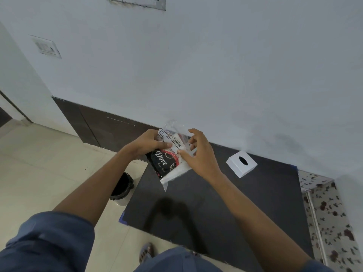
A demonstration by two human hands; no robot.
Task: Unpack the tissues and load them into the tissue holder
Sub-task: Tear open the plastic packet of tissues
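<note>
Blue sleeves at near edge, sandalled foot (pixel 147 252) on the floor, partly cut by the knee. Both arms reach out over the dark bench (pixel 225 213). Tissue pack (pixel 170 160) held in the air above the bench's far-left part, between both hands. Left hand (pixel 146 143) clenched on the pack's top-left, thumb across the label. Right hand (pixel 196 154) pinches the clear plastic on the right side, upper fingers spread loose.

Step looks like opening the wrapper. Best done by keeping the left grip firm on the printed end and pulling the loose film at the top apart with the right, not squeezing the tissue stack.

Tissue holder (pixel 241 163), white with oval slot, sits well apart at far right of bench, near the wall.

Hard to tell: whether the film is already torn; small label print unreadable. Black bin (pixel 121 186) left of bench, half hidden by the forearm.
</note>
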